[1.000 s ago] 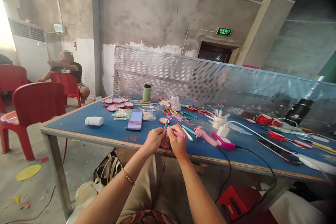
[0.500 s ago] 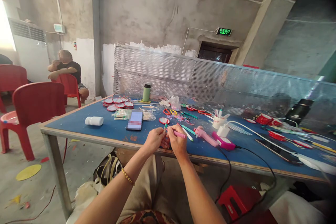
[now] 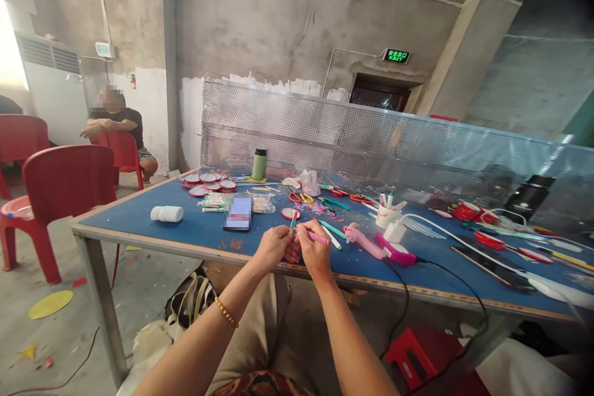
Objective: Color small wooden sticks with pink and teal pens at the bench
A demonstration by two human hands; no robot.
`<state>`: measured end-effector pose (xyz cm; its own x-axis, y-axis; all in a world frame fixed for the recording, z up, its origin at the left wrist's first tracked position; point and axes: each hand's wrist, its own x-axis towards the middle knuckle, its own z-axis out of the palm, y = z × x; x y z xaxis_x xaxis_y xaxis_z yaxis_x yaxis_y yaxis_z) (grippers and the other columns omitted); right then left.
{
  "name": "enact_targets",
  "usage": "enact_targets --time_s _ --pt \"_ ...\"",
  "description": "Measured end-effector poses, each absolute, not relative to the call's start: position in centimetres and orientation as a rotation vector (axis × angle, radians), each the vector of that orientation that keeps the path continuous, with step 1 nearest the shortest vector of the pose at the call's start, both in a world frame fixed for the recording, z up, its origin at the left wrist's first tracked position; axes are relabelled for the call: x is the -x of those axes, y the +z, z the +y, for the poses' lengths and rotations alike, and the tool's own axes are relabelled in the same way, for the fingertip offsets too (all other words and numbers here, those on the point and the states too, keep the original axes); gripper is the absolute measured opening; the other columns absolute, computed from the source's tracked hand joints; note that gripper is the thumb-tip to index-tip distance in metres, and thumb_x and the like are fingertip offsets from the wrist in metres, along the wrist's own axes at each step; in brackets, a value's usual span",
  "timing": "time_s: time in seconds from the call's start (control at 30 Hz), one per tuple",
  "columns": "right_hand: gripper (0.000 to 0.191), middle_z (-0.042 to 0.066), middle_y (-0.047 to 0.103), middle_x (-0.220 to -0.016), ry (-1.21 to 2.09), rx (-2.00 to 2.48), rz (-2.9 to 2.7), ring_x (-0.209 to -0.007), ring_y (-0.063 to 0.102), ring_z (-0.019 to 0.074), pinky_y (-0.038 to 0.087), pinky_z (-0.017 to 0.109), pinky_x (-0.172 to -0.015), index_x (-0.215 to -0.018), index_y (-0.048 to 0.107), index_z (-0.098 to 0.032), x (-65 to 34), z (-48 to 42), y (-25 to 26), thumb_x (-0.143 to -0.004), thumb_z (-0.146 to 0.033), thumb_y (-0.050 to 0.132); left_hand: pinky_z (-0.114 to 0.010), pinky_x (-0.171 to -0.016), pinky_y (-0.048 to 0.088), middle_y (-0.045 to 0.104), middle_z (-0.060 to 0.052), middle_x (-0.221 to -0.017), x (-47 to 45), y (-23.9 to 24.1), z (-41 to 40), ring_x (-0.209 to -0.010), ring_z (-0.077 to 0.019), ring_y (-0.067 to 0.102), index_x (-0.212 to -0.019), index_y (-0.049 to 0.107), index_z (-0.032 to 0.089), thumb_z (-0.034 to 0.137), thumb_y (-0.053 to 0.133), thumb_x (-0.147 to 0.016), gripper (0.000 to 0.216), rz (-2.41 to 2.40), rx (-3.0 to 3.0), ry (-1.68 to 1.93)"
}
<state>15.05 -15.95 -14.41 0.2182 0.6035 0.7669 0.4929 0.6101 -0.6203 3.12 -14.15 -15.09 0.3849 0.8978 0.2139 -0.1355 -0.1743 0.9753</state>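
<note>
My left hand [image 3: 273, 246] and my right hand [image 3: 314, 248] meet at the near edge of the blue table [image 3: 139, 216], fingers pinched together. My right hand grips a pink pen-like stick [image 3: 319, 237] that points right. My left hand pinches a thin green-tipped stick [image 3: 292, 221] that rises above the fingers. A small red piece shows between the two hands. More coloured sticks [image 3: 331, 230] lie just beyond my right hand.
A pink glue gun [image 3: 392, 249] with a black cord, a white cup [image 3: 386, 213], a white bottle [image 3: 166, 213], a green flask [image 3: 258, 164], red round discs [image 3: 207, 182] and a phone [image 3: 492, 266] lie on the table. A perforated metal screen [image 3: 325, 130] backs it. Red chairs [image 3: 65, 192] and a seated person [image 3: 116, 124] are at left.
My hands have hardly moved. The seated person at left has lowered an arm and shifted posture.
</note>
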Motion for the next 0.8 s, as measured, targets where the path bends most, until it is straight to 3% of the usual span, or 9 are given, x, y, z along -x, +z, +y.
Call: enact_targets --time_s 0.8 --pt "0.023 -0.003 0.057 -0.054 0.049 0.987 -1.462 -0.052 0.055 0.0147 0.044 0.026 -0.055 -0.065 0.054 -0.022 -15.11 -15.89 -14.33 -0.086 -0.030 0.056 -0.028 -0.051 0.057 0.067 -0.002 -0.057 -3.17 -15.14 -14.12 -0.051 -0.0182 0.068 -0.067 0.053 0.019 0.041 0.057 -0.085 0.029 0.745 -1.436 1.080"
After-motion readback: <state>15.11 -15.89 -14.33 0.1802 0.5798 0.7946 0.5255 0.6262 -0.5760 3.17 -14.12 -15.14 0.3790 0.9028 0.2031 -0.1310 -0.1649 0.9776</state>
